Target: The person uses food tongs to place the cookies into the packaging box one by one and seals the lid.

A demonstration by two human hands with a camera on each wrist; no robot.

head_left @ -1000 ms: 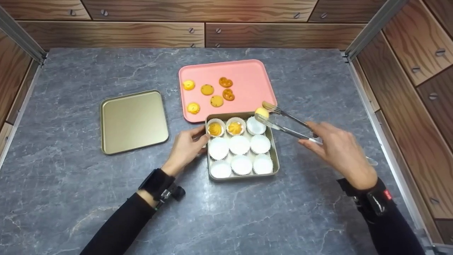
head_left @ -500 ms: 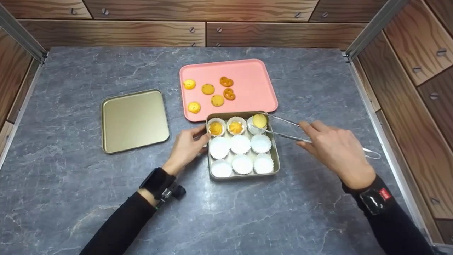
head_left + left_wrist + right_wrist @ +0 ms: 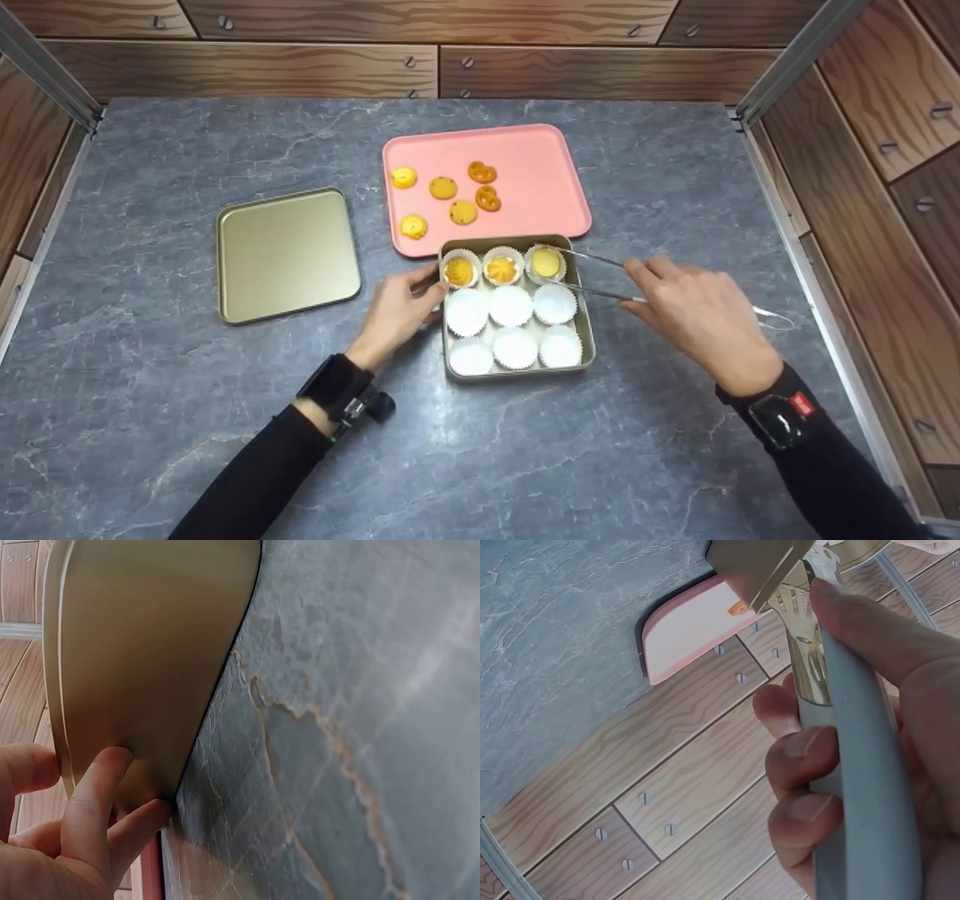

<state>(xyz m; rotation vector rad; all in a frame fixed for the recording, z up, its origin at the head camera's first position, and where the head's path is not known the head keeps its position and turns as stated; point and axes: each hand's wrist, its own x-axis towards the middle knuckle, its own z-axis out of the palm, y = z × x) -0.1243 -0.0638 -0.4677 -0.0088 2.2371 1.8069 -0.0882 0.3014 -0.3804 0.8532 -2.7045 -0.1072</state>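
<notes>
Since the earlier frames, the yellow cookie (image 3: 545, 262) had been lowered by the tongs (image 3: 600, 291) from above the far right corner of the tin (image 3: 520, 374) into the white cup (image 3: 559, 276) there, where it now lay flat. Tong tips were seen on either side of it; whether it was touched by them could not be told. Both handles of the tongs were gripped in the right hand (image 3: 697, 319), with thumb and fingers curled round them. By the left hand (image 3: 394, 315) the tin was held at its left wall, the thumb at the rim and other fingertips set against the outer side. Two orange swirls (image 3: 459, 271) were contained in the other far-row cups, and the middle and near rows were filled by six more cups (image 3: 515, 348). Beyond the tin, on the pink tray (image 3: 540, 172), two yellow swirls (image 3: 413, 226), two chip cookies (image 3: 442, 187) and two pretzels (image 3: 482, 172) were laid out. Well to the left, the lid (image 3: 289, 255) was placed on the grey table (image 3: 487, 465), which was bordered by wooden panels (image 3: 247, 71).
</notes>
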